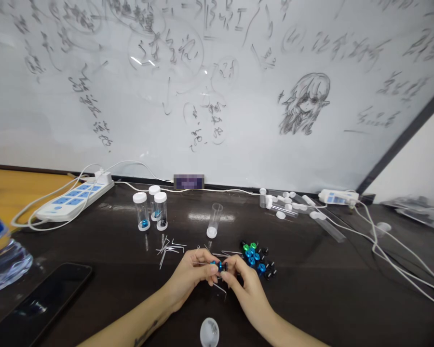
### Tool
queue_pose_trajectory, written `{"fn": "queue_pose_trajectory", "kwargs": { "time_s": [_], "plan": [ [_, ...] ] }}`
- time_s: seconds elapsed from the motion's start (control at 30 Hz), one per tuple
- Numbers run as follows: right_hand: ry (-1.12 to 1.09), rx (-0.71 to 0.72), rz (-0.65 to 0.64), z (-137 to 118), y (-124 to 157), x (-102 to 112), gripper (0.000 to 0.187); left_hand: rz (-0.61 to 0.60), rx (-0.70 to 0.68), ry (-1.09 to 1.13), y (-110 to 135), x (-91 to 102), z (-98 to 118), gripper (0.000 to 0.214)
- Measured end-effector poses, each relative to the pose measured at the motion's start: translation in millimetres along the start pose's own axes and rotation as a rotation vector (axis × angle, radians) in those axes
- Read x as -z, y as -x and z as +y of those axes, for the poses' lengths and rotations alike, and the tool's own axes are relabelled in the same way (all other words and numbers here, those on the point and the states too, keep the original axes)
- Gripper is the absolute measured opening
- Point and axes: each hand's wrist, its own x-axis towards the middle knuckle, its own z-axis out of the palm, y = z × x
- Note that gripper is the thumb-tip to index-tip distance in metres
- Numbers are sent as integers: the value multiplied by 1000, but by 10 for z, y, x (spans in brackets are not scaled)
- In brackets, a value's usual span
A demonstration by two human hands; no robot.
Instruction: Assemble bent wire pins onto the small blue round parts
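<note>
My left hand (188, 277) is closed in a pinch on a small blue metal piece (220, 266). At its right end is a black-headed screw (226, 266), pinched by my right hand (246, 284); the two parts meet between my fingertips. Just below my fingers lies a bent hex key (220, 288). To the right is a pile of blue metal pieces (252, 260), green ones (246, 247) and black screws (271, 270). More hex keys (169, 248) lie in a heap left of my hands. A clear tube (214, 220) stands on its white cap beyond them.
Three capped tubes (142, 212) stand at the back left, holding small parts. A white cup-like lid (210, 332) is near the front. Loose tubes and caps (281, 215), power strips (72, 200), white cables, a phone (39, 306) and a water bottle (5, 262) surround the work area.
</note>
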Motion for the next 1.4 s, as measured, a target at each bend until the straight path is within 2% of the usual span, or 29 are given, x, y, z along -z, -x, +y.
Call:
{"fn": "queue_pose_trajectory", "kwargs": {
  "time_s": [0.1, 0.3, 0.4, 0.57, 0.87, 1.4],
  "plan": [
    [13, -5, 8, 7, 4, 1, 14, -11, 6, -3, -1, 7, -4, 16],
    [-45, -33, -99, 6, 26, 3, 35, -33, 28, -15, 2, 12, -24, 16],
    [-90, -19, -84, 21, 32, -2, 43, -24, 29, -17, 1, 13, -29, 17],
    [-130, 23, 23, 11, 29, 4, 32, -4, -7, -1, 2, 12, -15, 15],
    [-170, 27, 1, 23, 32, 3, 37, -2, -1, 11, 0, 8, -10, 15],
    [-138, 53, 49, 18, 50, 7, 39, -1, -10, 17, -8, 21, -20, 13]
  ]
}}
